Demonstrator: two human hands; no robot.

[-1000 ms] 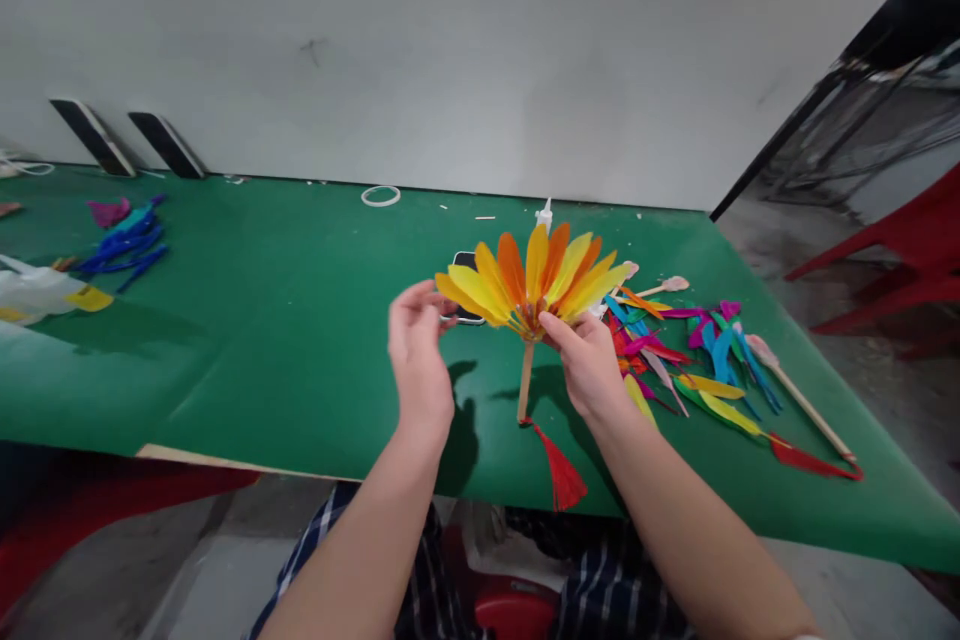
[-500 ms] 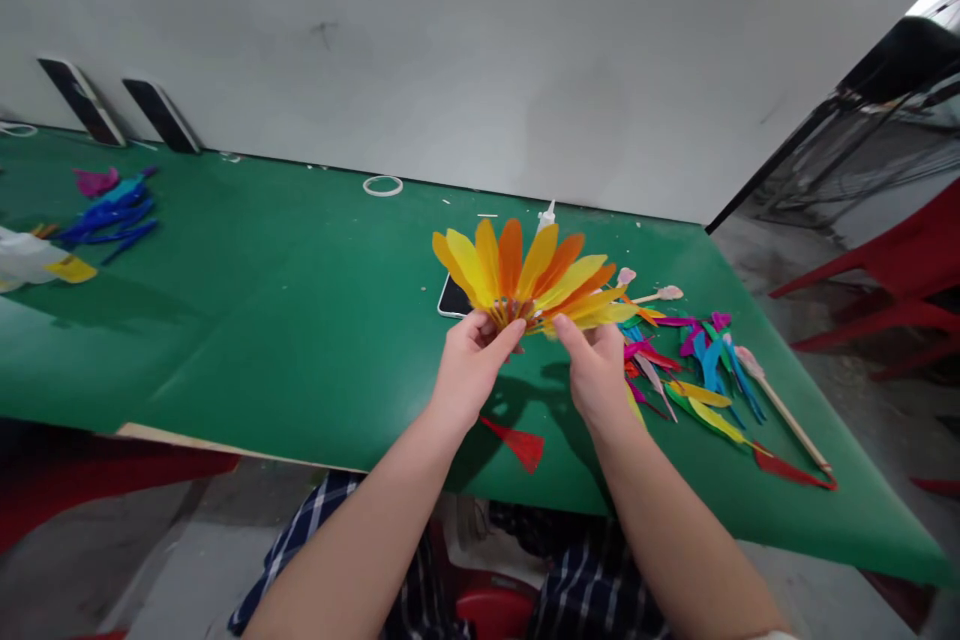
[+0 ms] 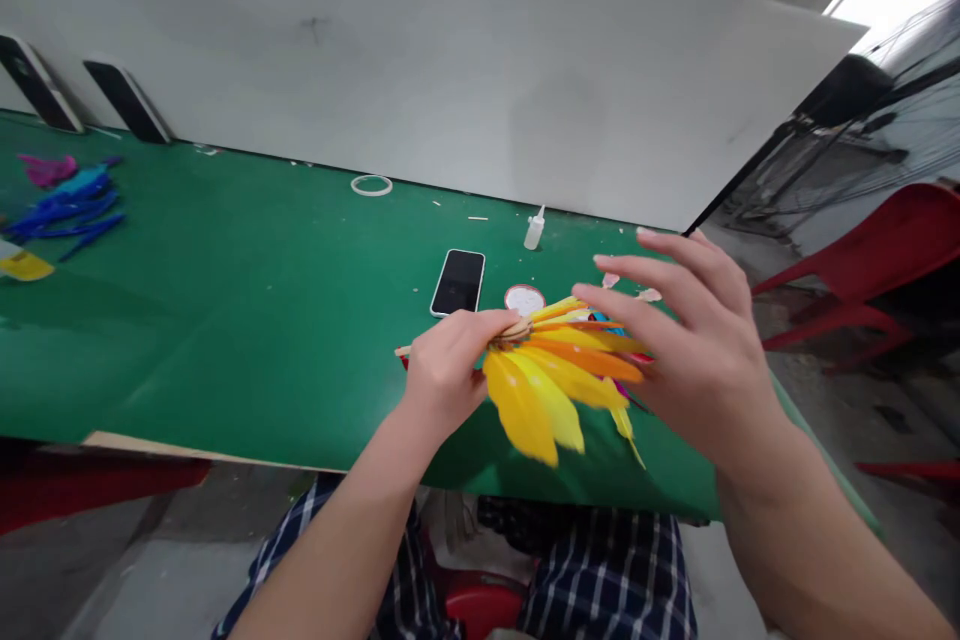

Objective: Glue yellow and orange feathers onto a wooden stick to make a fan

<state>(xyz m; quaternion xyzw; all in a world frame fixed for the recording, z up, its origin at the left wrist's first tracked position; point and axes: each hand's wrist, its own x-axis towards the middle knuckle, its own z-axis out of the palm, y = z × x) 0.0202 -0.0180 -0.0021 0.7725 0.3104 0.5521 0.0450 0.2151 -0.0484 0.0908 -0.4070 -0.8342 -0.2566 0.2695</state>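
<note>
My left hand (image 3: 450, 360) is closed around the base of a feather fan (image 3: 562, 370) with yellow and orange feathers. The fan is turned so its feathers point right and down. A pale stick end with a bit of red (image 3: 403, 354) shows left of that hand. My right hand (image 3: 690, 340) is raised at the feather tips, its fingers spread and bent; whether it touches them I cannot tell. Behind and under it lie loose coloured feathers (image 3: 621, 420), mostly hidden.
A phone (image 3: 458, 282) lies on the green table (image 3: 262, 320), near a small white round lid (image 3: 524, 299) and a glue bottle (image 3: 534, 229). A white ring (image 3: 371, 185) sits by the white panel (image 3: 420, 50). Blue feathers (image 3: 75, 210) are at the far left, red chairs (image 3: 862, 270) at right.
The fan has swung from pointing upward to pointing right. My right hand has let go of its feathers, opened and moved right and up. My left hand keeps its hold.
</note>
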